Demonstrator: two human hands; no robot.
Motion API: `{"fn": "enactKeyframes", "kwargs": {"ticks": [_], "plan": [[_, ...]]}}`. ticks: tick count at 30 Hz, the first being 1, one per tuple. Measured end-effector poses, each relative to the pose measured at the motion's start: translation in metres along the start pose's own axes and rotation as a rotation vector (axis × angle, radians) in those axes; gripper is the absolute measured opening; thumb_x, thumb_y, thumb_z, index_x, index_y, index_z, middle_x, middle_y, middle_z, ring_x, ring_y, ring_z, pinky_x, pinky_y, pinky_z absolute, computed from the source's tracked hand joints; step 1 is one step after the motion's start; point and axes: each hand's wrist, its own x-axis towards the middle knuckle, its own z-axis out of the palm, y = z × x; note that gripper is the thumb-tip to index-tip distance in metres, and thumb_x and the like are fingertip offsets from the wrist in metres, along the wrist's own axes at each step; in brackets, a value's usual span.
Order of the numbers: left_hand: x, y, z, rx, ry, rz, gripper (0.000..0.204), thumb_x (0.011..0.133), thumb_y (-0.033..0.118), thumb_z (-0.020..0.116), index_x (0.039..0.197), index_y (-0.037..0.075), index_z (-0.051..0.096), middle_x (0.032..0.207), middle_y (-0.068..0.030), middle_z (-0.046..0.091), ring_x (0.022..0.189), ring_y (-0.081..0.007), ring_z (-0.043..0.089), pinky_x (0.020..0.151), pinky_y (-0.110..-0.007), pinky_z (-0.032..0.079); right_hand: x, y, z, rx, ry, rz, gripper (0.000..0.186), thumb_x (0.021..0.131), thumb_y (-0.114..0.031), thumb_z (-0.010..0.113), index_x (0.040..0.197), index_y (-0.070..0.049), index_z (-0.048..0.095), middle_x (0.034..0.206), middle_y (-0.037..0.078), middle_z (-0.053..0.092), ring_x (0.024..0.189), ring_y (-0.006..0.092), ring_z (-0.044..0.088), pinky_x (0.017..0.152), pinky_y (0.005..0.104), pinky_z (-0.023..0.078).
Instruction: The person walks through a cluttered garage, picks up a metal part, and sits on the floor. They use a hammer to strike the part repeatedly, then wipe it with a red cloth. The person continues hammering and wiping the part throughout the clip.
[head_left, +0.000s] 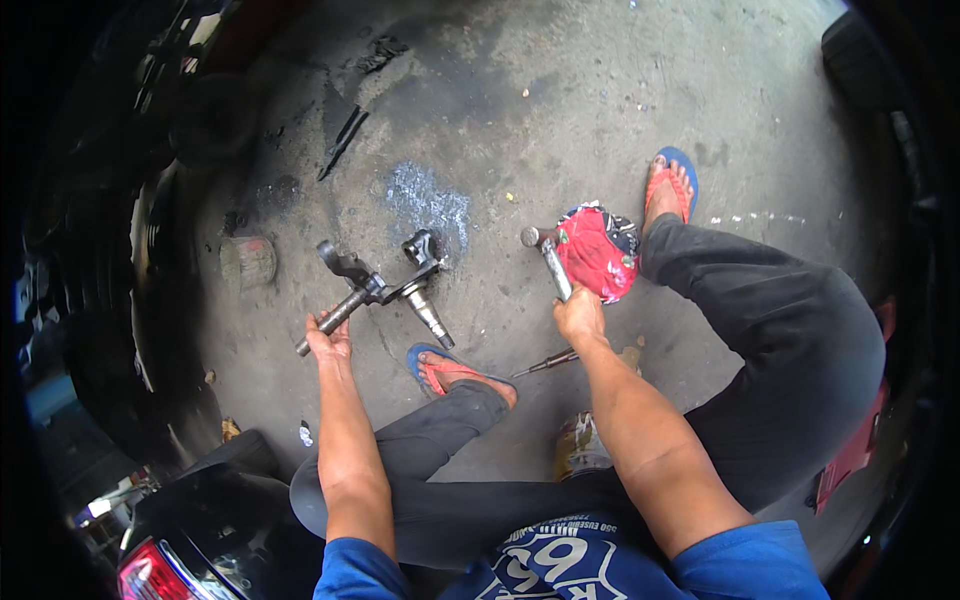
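Note:
My left hand (329, 337) is closed round the thick round shaft of a dark steel steering knuckle (375, 290). This part has forked ends and a shiny tapered spindle that points down toward my left foot. In my right hand (580, 316) is a steel hammer (556, 268), gripped by its handle, with the head pointing away from me. The hammer lies over the left edge of a crumpled red and black patterned cloth (600, 255), and I cannot tell whether it touches it. My right fingers are partly hidden behind the hand.
A pointed tool with a dark handle (546, 362) lies by my right forearm, near a tin can (582, 446). Farther off are a worn block (248, 262) and a long black tool (343, 142). At lower left is a vehicle's red tail light (160, 572). My sandalled feet flank the work.

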Motion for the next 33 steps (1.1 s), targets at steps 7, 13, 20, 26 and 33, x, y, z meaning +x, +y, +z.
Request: {"fn": "enactKeyframes", "kwargs": {"ticks": [7, 13, 20, 26, 33], "plan": [[0.034, 0.006, -0.009, 0.144, 0.135, -0.143, 0.026, 0.104, 0.031, 0.057, 0.107, 0.005, 0.061, 0.101, -0.0071, 0.070, 0.097, -0.0303, 0.074, 0.093, -0.048, 0.063, 0.013, -0.021, 0.014, 0.169, -0.048, 0.143, 0.039, 0.092, -0.026, 0.076, 0.123, -0.004, 0.066, 0.103, 0.027, 0.074, 0.104, 0.0443, 0.071, 0.090, 0.0511, 0.054], [0.030, -0.020, -0.033, 0.099, 0.219, -0.148, 0.024, 0.103, 0.029, 0.058, 0.096, 0.006, 0.063, 0.091, -0.0057, 0.069, 0.092, -0.0287, 0.074, 0.090, -0.046, 0.064, 0.026, -0.003, 0.029, 0.143, -0.076, 0.151, 0.027, 0.095, -0.023, 0.070, 0.114, -0.006, 0.064, 0.099, 0.026, 0.073, 0.101, 0.0464, 0.069, 0.086, 0.0536, 0.053], [-0.035, -0.019, 0.016, -0.043, -0.053, 0.129, 0.027, 0.101, 0.028, 0.066, 0.110, 0.005, 0.054, 0.090, -0.0076, 0.066, 0.100, -0.0335, 0.073, 0.101, -0.048, 0.056, 0.027, -0.009, 0.017, 0.133, -0.084, 0.089, 0.030, 0.092, -0.026, 0.074, 0.111, -0.003, 0.068, 0.099, 0.029, 0.073, 0.103, 0.0459, 0.070, 0.087, 0.0506, 0.054], [-0.105, -0.018, 0.075, 0.044, -0.235, 0.337, 0.018, 0.093, 0.009, 0.073, 0.098, 0.006, 0.056, 0.090, -0.0132, 0.071, 0.087, -0.0337, 0.076, 0.090, -0.048, 0.059, 0.021, -0.035, -0.024, 0.061, -0.063, 0.051, 0.040, 0.085, -0.028, 0.080, 0.112, 0.001, 0.074, 0.106, 0.029, 0.074, 0.106, 0.0419, 0.072, 0.090, 0.0494, 0.055], [-0.144, -0.022, 0.102, 0.322, -0.614, 0.487, 0.018, 0.093, 0.012, 0.076, 0.083, 0.007, 0.062, 0.088, -0.0103, 0.075, 0.090, -0.0220, 0.075, 0.090, -0.038, 0.056, -0.026, -0.108, -0.109, -0.128, 0.127, -0.385, 0.042, 0.087, -0.030, 0.080, 0.111, 0.004, 0.071, 0.102, 0.029, 0.074, 0.101, 0.0411, 0.074, 0.088, 0.0481, 0.056]]}}
